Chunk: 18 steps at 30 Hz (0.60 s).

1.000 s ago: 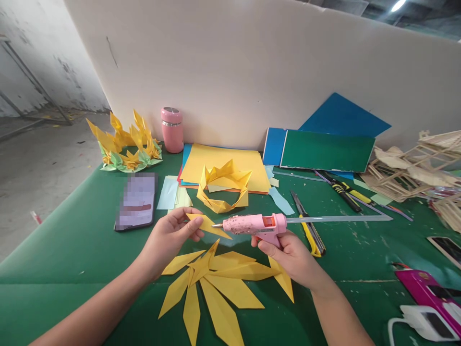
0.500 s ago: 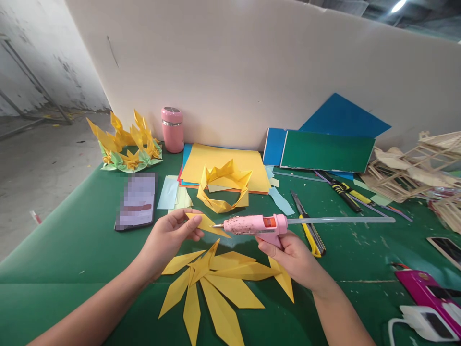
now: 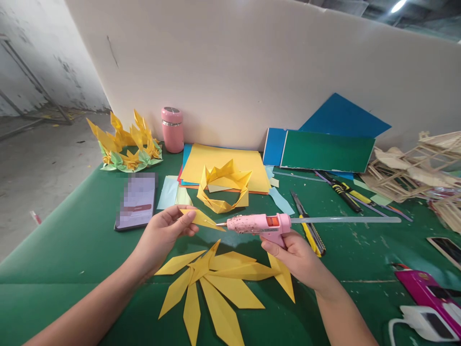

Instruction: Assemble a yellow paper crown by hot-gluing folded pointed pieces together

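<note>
Between thumb and fingers, my left hand (image 3: 167, 233) pinches a folded yellow paper piece (image 3: 205, 221) with a pointed end. My right hand (image 3: 297, 252) is wrapped round the handle of a pink glue gun (image 3: 255, 225). Its metal nozzle points left and meets or nearly meets the paper, where a small shiny streak of glue shows. A long clear glue stick (image 3: 345, 220) juts from the gun's back. Below both hands lie several pointed yellow paper pieces (image 3: 234, 290), fanned out and overlapping. Behind the gun sits a folded yellow paper crown (image 3: 225, 204).
A finished-looking crown with green leaves (image 3: 131, 154), a pink flask (image 3: 173, 132) and a phone (image 3: 139, 199) are at the left. Behind the small crown is stacked coloured paper (image 3: 230, 154). A yellow cutter knife (image 3: 310, 235), pliers-like tools (image 3: 347, 194) and wooden stick models (image 3: 403, 168) lie right.
My left hand and its paper piece have shifted slightly left and up. The glue gun has moved a little right, its nozzle now nearer the paper's pointed end.
</note>
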Tool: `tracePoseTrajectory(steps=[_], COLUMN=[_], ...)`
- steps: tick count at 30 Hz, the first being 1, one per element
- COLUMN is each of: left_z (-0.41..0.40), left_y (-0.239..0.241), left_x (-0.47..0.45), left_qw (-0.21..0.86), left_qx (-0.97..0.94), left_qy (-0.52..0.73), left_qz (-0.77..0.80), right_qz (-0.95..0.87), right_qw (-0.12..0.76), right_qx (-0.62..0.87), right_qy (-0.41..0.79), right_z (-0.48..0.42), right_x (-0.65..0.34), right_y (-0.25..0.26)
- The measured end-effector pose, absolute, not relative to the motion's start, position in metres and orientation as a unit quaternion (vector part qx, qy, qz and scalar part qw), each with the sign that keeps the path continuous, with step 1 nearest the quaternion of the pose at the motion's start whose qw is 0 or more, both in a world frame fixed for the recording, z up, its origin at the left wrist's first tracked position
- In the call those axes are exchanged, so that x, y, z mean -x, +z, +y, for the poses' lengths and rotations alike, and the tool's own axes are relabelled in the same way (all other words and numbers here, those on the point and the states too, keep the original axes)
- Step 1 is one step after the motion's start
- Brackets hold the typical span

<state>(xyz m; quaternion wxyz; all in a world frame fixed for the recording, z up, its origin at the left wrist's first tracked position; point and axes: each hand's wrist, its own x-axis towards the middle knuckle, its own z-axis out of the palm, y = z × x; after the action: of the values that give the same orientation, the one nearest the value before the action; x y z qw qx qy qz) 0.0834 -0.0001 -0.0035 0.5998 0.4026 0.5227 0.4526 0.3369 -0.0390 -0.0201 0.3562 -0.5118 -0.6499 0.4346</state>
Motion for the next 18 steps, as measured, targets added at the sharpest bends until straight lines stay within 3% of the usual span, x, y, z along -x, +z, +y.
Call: tracePoseTrajectory(steps=[18], left_z=[0.0036], left_y=[0.0006], left_x=[-0.0790], left_qw=[0.589], left_qx=[-0.386], left_qy=[0.483], left_qz=[0.520], right_qz=[-0.652], right_qw=[0.332], right_qx=[0.548], right_qy=[0.405], right_z=[-0.0400], right_x=[-0.3448], right_y=[-0.0160])
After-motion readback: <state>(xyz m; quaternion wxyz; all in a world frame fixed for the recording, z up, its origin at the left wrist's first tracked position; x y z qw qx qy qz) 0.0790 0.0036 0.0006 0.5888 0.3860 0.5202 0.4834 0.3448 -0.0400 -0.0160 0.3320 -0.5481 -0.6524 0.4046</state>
